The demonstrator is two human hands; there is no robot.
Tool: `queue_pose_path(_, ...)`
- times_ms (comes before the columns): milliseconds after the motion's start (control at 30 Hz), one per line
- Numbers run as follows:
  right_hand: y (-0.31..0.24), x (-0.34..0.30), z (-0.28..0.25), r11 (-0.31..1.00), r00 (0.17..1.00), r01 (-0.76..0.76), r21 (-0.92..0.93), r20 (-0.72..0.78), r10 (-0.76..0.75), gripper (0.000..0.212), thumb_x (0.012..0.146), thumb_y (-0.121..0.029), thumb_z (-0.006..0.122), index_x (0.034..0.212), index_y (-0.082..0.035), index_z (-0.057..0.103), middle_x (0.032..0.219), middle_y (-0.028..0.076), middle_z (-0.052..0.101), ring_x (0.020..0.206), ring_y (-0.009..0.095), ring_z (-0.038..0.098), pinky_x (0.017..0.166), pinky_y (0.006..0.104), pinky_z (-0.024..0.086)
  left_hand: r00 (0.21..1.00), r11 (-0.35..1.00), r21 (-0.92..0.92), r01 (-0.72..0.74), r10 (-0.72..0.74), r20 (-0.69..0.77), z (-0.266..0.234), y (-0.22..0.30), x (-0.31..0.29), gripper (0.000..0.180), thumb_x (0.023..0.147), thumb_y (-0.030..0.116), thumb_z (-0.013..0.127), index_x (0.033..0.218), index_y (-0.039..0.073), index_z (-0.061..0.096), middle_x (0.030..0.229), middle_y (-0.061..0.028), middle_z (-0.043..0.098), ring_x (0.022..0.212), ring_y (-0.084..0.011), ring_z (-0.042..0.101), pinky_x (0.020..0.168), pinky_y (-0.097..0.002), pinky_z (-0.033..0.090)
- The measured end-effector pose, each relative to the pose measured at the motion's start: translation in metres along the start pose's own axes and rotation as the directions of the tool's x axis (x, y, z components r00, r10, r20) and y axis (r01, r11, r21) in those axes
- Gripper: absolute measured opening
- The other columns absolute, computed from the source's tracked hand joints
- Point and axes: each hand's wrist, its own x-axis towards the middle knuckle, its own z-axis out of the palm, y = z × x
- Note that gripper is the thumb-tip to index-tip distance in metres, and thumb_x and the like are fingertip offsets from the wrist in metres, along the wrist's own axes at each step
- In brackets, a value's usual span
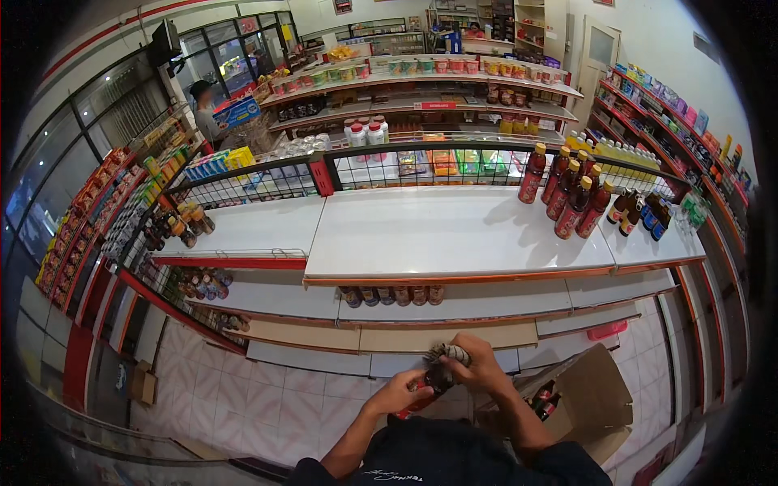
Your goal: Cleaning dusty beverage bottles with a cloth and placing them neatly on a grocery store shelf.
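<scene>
Low in front of my body, my left hand (402, 392) is wrapped around a dark bottle (438, 379) with a red label, which is tilted. My right hand (480, 364) grips a grey-and-cream striped cloth (455, 353) with a dark, frayed-looking end, pressed at the top of the bottle. Whether it is a rag or a brush head is hard to make out. Beside my right forearm stands an open cardboard box (596, 397) with dark, red-labelled bottles (545, 402) inside.
Ahead is a white shelf (438, 235) with several red-labelled bottles (571, 206) and small brown bottles (624, 211) at its right. Cans (393, 296) stand on the tier below. A wire divider (421, 168) runs along the back. Another person (204, 109) is at the far left.
</scene>
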Motion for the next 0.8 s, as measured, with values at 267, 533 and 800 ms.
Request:
queue_pose_path(267,0.009,0.011,0.005,0.983,0.921,0.073,0.170,-0.389,-0.001,0.028,0.091,-0.019,0.064,0.113,-0.002,0.060,0.100,0.013,0.064,0.087,0.024,0.064,0.075,0.0363,0.052,0.979,0.975,0.200,-0.098,0.130,-0.156,0.017,0.001,0.006,0.055,0.096,0.041,0.059,0.129,-0.001,0.049,0.091,-0.0107,0.065,0.086,-0.0153,0.061,0.076,-0.0314,0.049)
queue_pose_path(533,-0.020,-0.011,0.063,0.972,0.940,0.176,-0.156,-0.267,-0.213,0.051,0.092,-0.024,0.060,0.137,-0.004,0.049,0.134,0.020,0.053,0.128,0.034,0.047,0.108,0.0461,0.036,0.875,0.711,-0.664,-0.231,-0.147,-0.461,0.025,0.022,0.029,0.062,0.103,0.052,0.027,0.140,0.005,0.041,0.130,-0.0124,0.054,0.116,-0.0244,0.055,0.096,-0.0380,0.048)
queue_pose_path(800,-0.014,-0.019,0.062,0.921,0.953,0.303,-0.244,0.054,-0.299,0.051,0.081,-0.020,0.068,0.131,-0.014,0.060,0.146,0.010,0.046,0.140,0.036,0.034,0.115,0.0586,0.010,0.932,0.679,-0.711,-0.185,-0.108,-0.345,0.015,-0.001,0.024,0.065,0.101,0.057,0.027,0.150,0.014,0.029,0.148,-0.0134,0.038,0.132,-0.0299,0.045,0.105,-0.0473,0.043)
